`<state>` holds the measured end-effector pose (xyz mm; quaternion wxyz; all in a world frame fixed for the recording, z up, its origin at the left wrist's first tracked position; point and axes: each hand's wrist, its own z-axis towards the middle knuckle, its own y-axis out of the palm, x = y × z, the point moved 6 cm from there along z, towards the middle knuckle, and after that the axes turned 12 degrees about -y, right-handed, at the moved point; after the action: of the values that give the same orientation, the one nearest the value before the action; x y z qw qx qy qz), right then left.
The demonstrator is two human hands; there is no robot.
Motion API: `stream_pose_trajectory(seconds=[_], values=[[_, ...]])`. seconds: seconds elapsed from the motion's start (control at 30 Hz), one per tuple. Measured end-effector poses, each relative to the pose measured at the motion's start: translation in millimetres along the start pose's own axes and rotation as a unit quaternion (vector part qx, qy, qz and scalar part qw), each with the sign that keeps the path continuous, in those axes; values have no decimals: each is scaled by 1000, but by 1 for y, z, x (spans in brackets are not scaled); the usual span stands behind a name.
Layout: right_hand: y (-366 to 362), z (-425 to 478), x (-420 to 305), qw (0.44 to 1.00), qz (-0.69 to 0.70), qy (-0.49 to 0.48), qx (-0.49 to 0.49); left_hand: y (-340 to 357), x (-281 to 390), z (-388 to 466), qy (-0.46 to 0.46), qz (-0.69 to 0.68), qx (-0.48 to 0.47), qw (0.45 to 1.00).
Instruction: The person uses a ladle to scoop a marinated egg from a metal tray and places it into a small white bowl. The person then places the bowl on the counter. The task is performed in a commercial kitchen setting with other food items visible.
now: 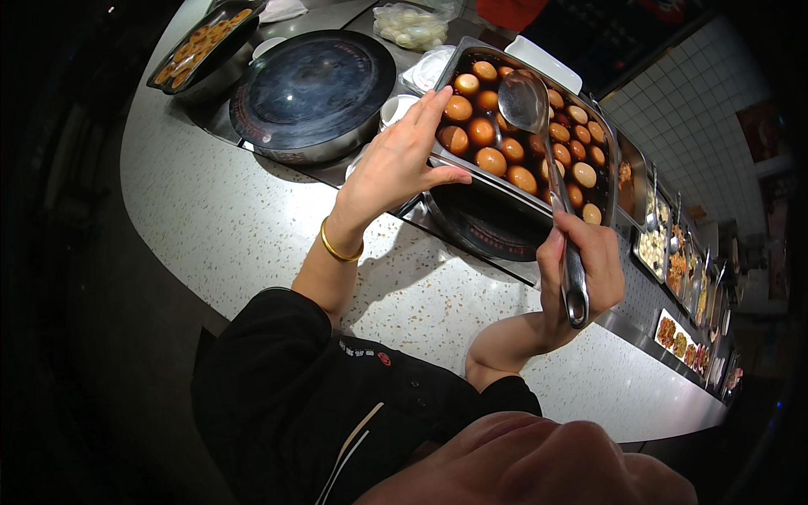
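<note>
Before me is a rectangular stainless steel pan [489, 172] of brown-stained eggs [490, 161] in dark liquid. Some eggs are paler than others. My right hand [584, 265] grips the handle of a large metal serving spoon [524, 104]. The spoon's bowl is over the far part of the pan, among the eggs, and I see no egg in it. My left hand [404, 151] is at the pan's near left corner, fingers straight and thumb spread along the front rim. Whether it presses on the rim cannot be told.
A round black cooking plate [315, 88] stands left; another [486, 221] shows below the pan's front side. Behind are a plastic bag of pale round food [413, 26] and a white tray [543, 63]. Several food pans [653, 237] line the right. The speckled counter [404, 290] curves around me.
</note>
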<state>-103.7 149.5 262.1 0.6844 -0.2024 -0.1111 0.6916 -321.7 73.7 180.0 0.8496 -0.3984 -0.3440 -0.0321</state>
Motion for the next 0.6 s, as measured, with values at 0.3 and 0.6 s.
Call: stream_pose_trajectory(seconds=[0.3, 0.6], values=[[0, -2, 6, 999, 30, 12, -22, 1, -2, -1, 10, 15, 11, 1000], [11, -2, 7, 998, 48, 25, -43, 1, -2, 0, 12, 15, 10, 1000]])
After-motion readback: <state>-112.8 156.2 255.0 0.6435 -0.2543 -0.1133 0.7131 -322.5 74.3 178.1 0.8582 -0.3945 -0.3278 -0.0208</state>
